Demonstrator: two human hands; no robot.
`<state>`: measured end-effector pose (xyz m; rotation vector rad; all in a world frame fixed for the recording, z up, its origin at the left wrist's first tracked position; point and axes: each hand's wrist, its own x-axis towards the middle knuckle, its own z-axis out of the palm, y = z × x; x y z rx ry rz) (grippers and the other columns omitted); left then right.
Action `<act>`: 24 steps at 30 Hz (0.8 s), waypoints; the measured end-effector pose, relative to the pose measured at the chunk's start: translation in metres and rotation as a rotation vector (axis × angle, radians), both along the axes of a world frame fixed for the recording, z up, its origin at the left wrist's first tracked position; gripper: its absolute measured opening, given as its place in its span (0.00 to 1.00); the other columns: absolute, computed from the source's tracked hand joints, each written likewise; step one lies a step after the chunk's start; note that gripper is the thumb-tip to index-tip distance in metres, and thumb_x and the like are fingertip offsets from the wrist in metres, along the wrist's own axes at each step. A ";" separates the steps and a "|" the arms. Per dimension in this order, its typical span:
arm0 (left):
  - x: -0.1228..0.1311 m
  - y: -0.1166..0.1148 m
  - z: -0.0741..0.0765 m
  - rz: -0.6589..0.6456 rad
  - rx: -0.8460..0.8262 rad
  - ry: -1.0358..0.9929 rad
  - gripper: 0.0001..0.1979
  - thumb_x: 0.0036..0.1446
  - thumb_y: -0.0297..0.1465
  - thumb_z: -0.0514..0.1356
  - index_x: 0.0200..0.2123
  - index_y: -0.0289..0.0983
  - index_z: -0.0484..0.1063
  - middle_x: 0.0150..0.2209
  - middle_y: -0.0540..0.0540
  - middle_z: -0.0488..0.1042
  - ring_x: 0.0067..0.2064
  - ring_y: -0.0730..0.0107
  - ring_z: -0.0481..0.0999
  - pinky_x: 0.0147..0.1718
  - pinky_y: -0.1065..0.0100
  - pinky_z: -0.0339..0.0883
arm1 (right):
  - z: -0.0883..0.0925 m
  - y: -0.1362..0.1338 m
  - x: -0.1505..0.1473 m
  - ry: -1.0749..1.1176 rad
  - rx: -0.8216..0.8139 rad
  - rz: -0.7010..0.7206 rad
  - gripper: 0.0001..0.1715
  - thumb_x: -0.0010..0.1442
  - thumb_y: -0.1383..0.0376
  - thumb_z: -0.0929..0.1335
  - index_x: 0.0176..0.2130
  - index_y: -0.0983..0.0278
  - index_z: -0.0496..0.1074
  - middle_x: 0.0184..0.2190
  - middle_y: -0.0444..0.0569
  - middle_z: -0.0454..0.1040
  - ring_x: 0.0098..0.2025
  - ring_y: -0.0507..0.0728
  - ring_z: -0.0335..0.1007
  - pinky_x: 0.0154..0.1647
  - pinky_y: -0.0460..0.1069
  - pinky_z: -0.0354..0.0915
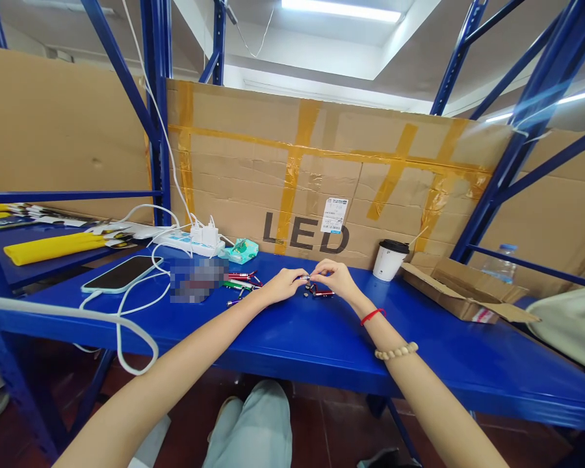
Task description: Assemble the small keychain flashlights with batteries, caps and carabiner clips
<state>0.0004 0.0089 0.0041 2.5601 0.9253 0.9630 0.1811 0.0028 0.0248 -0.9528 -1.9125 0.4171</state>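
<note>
Over the middle of the blue table, my left hand and my right hand meet with fingertips pinched. Between them is a small silvery cylindrical piece, mostly covered by the fingers, so its kind is unclear. Just under my right hand lies a short red metal tube. A small dark, round piece rests near it. Left of my left hand are several slim metallic pen-like items, among them a red one, a green one and a purple one.
A phone with white cables, a power strip with chargers and a green packet occupy the left. A lidded paper cup and an open cardboard box stand right. A cardboard panel backs the table.
</note>
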 end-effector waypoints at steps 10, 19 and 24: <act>0.002 -0.009 0.000 0.116 0.055 0.119 0.14 0.60 0.32 0.47 0.43 0.39 0.70 0.42 0.46 0.75 0.43 0.64 0.73 0.42 0.68 0.64 | -0.004 -0.001 -0.002 -0.025 -0.224 -0.038 0.19 0.41 0.53 0.71 0.24 0.68 0.75 0.22 0.48 0.73 0.23 0.50 0.64 0.24 0.45 0.60; 0.004 -0.015 0.004 0.192 0.092 0.148 0.13 0.60 0.31 0.47 0.45 0.40 0.67 0.45 0.46 0.73 0.47 0.63 0.72 0.44 0.66 0.64 | -0.005 -0.004 -0.002 -0.014 -0.338 -0.075 0.28 0.43 0.48 0.69 0.31 0.71 0.77 0.21 0.48 0.72 0.20 0.47 0.59 0.20 0.44 0.55; 0.004 -0.012 0.008 0.245 0.068 0.107 0.13 0.62 0.33 0.45 0.45 0.42 0.65 0.44 0.47 0.73 0.46 0.65 0.72 0.42 0.68 0.64 | -0.009 0.005 -0.007 -0.048 -0.211 -0.123 0.31 0.50 0.46 0.64 0.38 0.69 0.75 0.29 0.50 0.74 0.24 0.48 0.63 0.24 0.44 0.59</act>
